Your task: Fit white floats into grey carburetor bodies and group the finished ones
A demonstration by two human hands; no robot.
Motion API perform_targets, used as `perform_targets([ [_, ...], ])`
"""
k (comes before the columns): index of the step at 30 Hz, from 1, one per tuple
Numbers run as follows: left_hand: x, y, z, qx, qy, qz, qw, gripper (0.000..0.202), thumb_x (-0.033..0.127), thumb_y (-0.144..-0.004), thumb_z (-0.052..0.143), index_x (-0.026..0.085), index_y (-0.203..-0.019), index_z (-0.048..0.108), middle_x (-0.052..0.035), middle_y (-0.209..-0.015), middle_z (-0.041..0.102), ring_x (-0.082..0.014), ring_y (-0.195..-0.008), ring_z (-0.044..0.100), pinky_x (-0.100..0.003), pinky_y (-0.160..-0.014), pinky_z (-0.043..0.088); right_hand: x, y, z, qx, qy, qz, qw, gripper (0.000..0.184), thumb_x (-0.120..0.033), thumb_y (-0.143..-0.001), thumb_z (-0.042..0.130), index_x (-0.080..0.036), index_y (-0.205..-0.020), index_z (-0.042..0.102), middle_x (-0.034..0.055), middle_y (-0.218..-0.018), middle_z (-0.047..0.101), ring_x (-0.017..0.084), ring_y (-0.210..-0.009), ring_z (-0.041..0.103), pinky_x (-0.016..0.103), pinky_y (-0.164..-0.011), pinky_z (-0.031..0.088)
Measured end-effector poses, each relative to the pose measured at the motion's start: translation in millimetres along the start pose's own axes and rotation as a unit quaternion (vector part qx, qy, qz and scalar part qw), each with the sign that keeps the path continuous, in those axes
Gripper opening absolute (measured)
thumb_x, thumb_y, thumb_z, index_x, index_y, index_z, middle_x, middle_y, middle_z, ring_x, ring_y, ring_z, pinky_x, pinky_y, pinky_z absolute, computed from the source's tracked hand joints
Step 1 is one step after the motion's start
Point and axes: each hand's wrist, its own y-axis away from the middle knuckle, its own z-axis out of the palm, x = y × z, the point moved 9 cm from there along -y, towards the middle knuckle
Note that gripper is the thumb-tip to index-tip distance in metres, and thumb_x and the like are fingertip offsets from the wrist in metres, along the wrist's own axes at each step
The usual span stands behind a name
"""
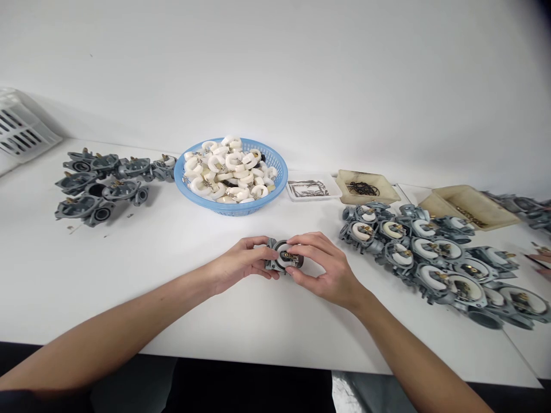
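A grey metal carburetor body (270, 263) sits between my two hands over the white table, its open bowl side facing up. Inside it a white C-shaped float (282, 261) and brass parts show, with a dark ring around them. My left hand (245, 261) grips the body from the left, thumb on top near the float. With thumb and fingers bent round its right side, my right hand (325, 267) touches the rim at top and bottom. Whether the right fingertips also pinch a small part is hidden.
Behind stands a blue basket (232, 211) of white floats. Carburetor bodies (103, 166) lie left; several with floats (434, 278) crowd the right. Trays hold thin pins (307, 188), black rings (361, 188) and brass pieces (471, 217). Another person's hand (541, 261) shows at the right edge.
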Motion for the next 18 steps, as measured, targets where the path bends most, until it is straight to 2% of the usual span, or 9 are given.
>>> perform_targets([
  [10, -2.0, -1.4, -0.8, 0.0, 0.003, 0.0, 1.0, 0.023, 0.032, -0.086, 0.077, 0.015, -0.1, 0.07, -0.0099, -0.096, 0.074, -0.0218, -0.082, 0.075, -0.034, -0.085, 0.056, -3.1, -1.9, -0.9, 0.001, 0.011, 0.002, 1.0, 0.033, -0.016, -0.089, 0.073, -0.026, -0.119, 0.065, 0.0074, -0.117, 0.071, 0.024, -0.104, 0.067, 0.043, -0.091, 0.057],
  [18, -0.5, 0.2, -0.2, 0.005, 0.014, 0.006, 1.0, 0.022, 0.031, -0.084, 0.078, 0.015, -0.095, 0.068, -0.0092, -0.091, 0.075, -0.0221, -0.079, 0.075, -0.034, -0.084, 0.055, -4.7, -7.2, 0.5, -0.02, 0.023, 0.005, 1.0, 0.04, -0.015, -0.088, 0.074, -0.026, -0.125, 0.065, 0.0079, -0.118, 0.071, 0.024, -0.107, 0.067, 0.042, -0.092, 0.058],
])
